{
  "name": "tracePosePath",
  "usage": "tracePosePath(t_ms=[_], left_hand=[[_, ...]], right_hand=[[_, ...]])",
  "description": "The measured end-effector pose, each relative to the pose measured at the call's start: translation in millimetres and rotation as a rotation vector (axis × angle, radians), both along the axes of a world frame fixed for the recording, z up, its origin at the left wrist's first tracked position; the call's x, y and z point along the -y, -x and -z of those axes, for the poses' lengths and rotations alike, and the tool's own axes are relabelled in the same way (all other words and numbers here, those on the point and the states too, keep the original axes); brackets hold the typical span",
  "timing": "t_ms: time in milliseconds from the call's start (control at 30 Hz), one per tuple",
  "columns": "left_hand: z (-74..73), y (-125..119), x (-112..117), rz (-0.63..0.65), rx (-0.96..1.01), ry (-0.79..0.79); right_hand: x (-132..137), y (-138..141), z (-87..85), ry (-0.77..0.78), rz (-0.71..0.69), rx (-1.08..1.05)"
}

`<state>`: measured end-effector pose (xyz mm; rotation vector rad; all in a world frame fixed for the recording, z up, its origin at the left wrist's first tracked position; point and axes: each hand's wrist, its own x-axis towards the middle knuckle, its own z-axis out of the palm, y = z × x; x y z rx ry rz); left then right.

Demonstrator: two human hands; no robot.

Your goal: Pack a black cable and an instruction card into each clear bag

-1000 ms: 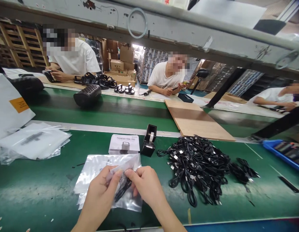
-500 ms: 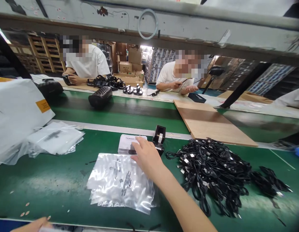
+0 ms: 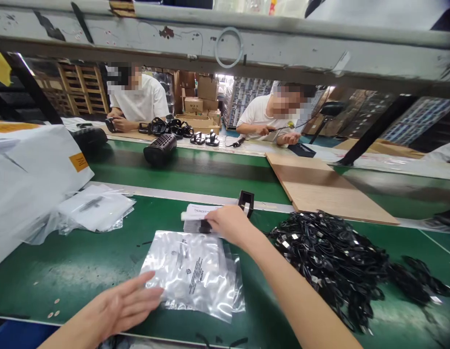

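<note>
My right hand (image 3: 230, 223) reaches over to a stack of printed leaflets (image 3: 192, 226) and pinches the edge of the top leaflet (image 3: 199, 211), which is lifted a little off the stack. Just nearer to me lie several clear plastic bags (image 3: 190, 276) with black print. My left hand (image 3: 126, 303) hovers by their left edge, fingers stretched out and holding nothing. Behind my right hand stands a black tape dispenser (image 3: 247, 202), partly hidden by it.
To the right lies a big heap of black cables (image 3: 327, 261), with a wooden board (image 3: 327, 189) behind. More clear bags (image 3: 96, 208) and a large white sack (image 3: 32, 174) are at left. A black speaker (image 3: 160, 149) rests on the far green belt. Two people (image 3: 141, 99) work across it.
My left hand has come up from the bottom edge to the plastic bags. My right hand has closed on the top leaflet and raised its near edge. The view has shifted slightly.
</note>
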<state>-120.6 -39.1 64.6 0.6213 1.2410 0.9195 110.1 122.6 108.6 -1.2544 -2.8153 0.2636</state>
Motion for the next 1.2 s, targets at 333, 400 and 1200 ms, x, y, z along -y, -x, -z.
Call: tracePosePath(t_ms=[333, 400, 1200], left_hand=[[2.3, -93, -57, 0.267, -0.027, -0.108], [10.8, -100, -55, 0.335, -0.112, -0.136], [28.3, -111, -68, 0.547, -1.181, -0.527]], right_hand=[[95, -68, 51.2, 0.607, 0.597, -0.983], [99, -87, 61.2, 0.846, 0.674, -1.078], [128, -98, 85.3, 0.657, 1.063, -1.367]])
